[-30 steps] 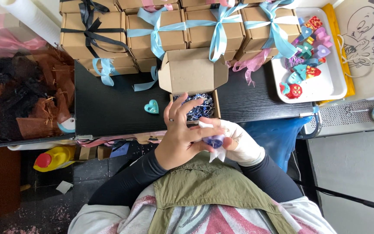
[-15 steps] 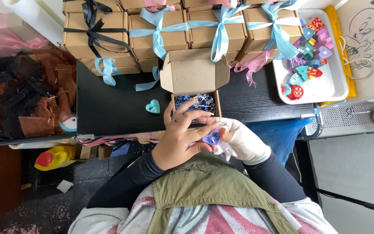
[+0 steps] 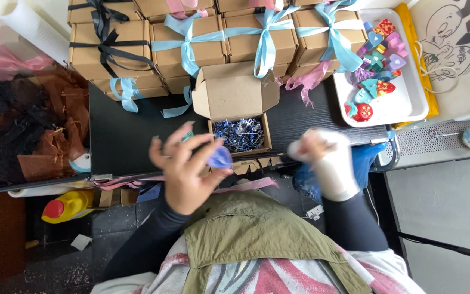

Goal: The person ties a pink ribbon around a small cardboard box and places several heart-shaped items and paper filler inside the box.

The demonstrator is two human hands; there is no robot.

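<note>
Hands have parted; left hand (image 3: 191,169) grips a purple piece (image 3: 220,158); open box (image 3: 239,135) holds blue shreds (image 3: 238,134).

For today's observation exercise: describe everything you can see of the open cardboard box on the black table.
The open cardboard box is small, brown and plain-looking. Its lid flap stands folded back toward the stacked ribbon-tied boxes, side tabs spread. Inside lies a bed of dark blue and white shredded paper. It sits upright near the table's front edge, between the two hands; neither hand seems to touch it.

Small purple-blue heart-shaped piece (image 3: 220,158); open brown cardboard box (image 3: 239,111) with dark blue shredded paper filling (image 3: 239,134); light blue ribbon bows (image 3: 187,41); white plastic tray (image 3: 409,106).
</note>
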